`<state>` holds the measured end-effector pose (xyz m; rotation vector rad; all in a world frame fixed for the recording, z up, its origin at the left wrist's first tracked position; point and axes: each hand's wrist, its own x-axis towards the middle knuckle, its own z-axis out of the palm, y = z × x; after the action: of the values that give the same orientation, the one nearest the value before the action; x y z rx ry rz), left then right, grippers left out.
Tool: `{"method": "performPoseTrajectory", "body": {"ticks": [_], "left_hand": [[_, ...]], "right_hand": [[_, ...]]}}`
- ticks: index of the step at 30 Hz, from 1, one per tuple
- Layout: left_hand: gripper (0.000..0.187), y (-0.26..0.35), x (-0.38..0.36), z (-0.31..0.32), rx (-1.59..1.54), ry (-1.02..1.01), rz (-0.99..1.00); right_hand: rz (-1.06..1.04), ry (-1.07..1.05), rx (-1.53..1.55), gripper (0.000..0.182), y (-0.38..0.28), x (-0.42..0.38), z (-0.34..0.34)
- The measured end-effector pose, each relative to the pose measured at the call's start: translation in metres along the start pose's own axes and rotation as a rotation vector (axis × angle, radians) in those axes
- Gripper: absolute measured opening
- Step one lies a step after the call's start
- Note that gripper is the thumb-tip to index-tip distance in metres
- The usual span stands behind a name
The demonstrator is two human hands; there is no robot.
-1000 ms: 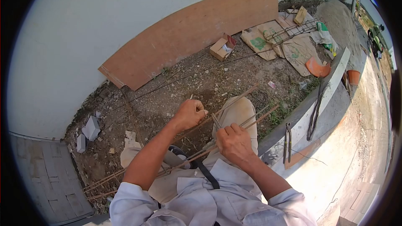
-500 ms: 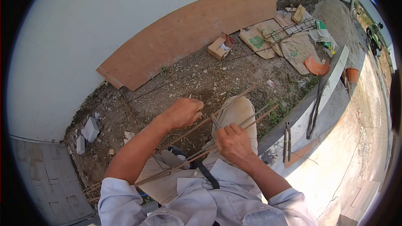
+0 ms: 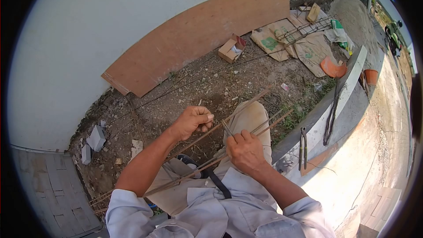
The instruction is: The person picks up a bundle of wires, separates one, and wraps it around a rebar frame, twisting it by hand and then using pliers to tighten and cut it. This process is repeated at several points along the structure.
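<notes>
Across my thighs lies a rebar cage, its long rusty bars running from lower left to upper right. My right hand is closed on a steel stirrup, whose end sticks up past the fingers beside the upper bar. Just above that bar, my left hand is closed, thumb pressed toward the curled fingers. Whatever may be between them is too small to make out. Tower pincers with dark handles rest on the concrete ledge at right, near a bundle of dark tie wire.
A plywood sheet leans against the white wall. On the dirt stand a small cardboard box, paper sacks and another rebar cage. A concrete ledge borders the right side. Grey block pieces lie at left.
My left hand has shifted slightly down and turned, with its thumb now showing toward the bar. My right hand stays nearly still on the stirrup.
</notes>
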<state>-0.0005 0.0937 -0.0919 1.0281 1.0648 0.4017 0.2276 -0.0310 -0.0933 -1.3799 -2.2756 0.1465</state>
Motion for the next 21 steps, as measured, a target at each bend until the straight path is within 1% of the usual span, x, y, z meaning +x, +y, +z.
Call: {"method": "performPoseTrajectory", "body": {"ticks": [2,5,8,11,17,20,21], "left_hand": [[0.017,0.003,-0.003,0.001,-0.131,0.011,-0.021],[0.016,0.000,-0.003,-0.001,-0.326,-0.066,-0.041],[0.019,0.002,-0.009,-0.004,-0.409,-0.145,-0.046],[0.021,-0.002,-0.009,-0.009,-0.464,-0.218,-0.062],[0.020,0.002,-0.018,-0.028,-0.282,-0.258,-0.163],[0.020,0.008,-0.019,-0.028,-0.164,-0.216,-0.163],[0.021,0.007,-0.017,-0.027,-0.095,-0.170,-0.117]], "right_hand": [[-0.001,-0.014,-0.026,0.015,-0.001,0.001,0.000],[0.006,-0.014,-0.023,0.014,-0.001,0.001,0.002],[0.008,-0.062,-0.049,0.008,-0.003,0.001,-0.001],[0.015,-0.056,-0.056,0.008,-0.003,0.000,0.001],[0.029,-0.021,-0.042,0.009,-0.002,0.000,0.000],[0.039,0.018,-0.003,0.017,-0.001,0.000,0.002],[0.039,0.021,0.000,0.017,0.000,0.001,0.002]]}}
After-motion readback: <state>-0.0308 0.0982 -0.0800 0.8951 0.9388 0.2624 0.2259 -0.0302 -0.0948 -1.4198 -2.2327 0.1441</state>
